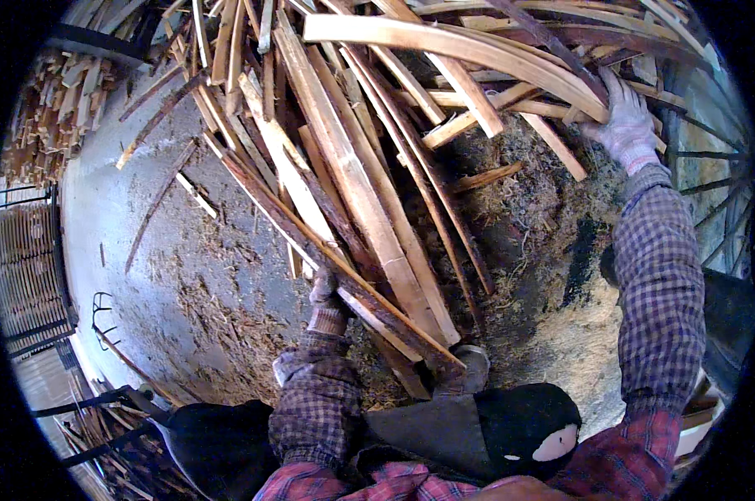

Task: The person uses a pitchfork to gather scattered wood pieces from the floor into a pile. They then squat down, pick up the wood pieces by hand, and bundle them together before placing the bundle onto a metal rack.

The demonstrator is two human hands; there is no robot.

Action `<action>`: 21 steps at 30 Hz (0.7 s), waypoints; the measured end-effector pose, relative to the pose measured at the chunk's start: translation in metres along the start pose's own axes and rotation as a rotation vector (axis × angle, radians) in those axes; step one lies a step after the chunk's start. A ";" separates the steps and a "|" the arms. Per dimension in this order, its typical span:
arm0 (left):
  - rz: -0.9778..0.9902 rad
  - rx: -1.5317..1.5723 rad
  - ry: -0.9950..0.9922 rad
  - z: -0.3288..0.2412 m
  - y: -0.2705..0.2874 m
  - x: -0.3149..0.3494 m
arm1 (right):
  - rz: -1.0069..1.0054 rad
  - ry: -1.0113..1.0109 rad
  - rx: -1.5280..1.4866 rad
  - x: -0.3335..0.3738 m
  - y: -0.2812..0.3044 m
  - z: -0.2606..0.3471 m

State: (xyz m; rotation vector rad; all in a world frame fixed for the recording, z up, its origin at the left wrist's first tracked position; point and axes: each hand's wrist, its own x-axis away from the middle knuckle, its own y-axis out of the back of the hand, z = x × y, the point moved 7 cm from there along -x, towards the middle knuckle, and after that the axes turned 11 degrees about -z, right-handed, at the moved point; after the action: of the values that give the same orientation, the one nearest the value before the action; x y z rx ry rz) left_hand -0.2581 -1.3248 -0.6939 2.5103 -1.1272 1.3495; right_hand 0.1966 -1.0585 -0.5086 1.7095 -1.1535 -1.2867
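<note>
My left hand (324,292), in a dirty glove, is closed round a long bark-edged wooden slat (269,206). This slat runs slanting from the pile down towards my feet. My right hand (626,123), in a pale glove, is stretched out to the upper right. It grips the near end of a curved wooden board (478,52), with the thumb beneath the edge and the fingers beyond it. Just beside those fingers lies a dark bark strip (553,42). Between my hands, wide pale slabs (365,188) lie lengthwise, their near ends by my shoe (471,367).
A tangled heap of offcuts (444,92) fills the far side. Bark scraps and sawdust (553,334) cover the floor. Stacked wood (56,117) and a slatted rack (31,267) stand at left, near a fork-like tool (102,313). Dark metal bars (711,179) line the right.
</note>
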 end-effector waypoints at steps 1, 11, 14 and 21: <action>0.008 0.002 0.000 -0.001 -0.002 0.001 | -0.022 0.010 -0.030 0.002 -0.003 -0.004; -0.002 0.052 0.083 -0.003 0.013 0.005 | 0.495 -0.184 -0.286 0.049 0.023 0.062; 0.192 0.138 0.014 -0.004 -0.024 0.013 | 0.347 -0.412 -0.553 0.095 0.001 0.080; 0.062 0.095 0.053 -0.003 -0.011 0.010 | 0.424 -0.431 -0.519 0.095 0.012 0.103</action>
State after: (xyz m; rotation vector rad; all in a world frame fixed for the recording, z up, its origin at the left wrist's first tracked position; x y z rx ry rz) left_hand -0.2500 -1.3215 -0.6818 2.5067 -1.1660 1.5106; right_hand 0.1055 -1.1532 -0.5579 0.7834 -1.1960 -1.5413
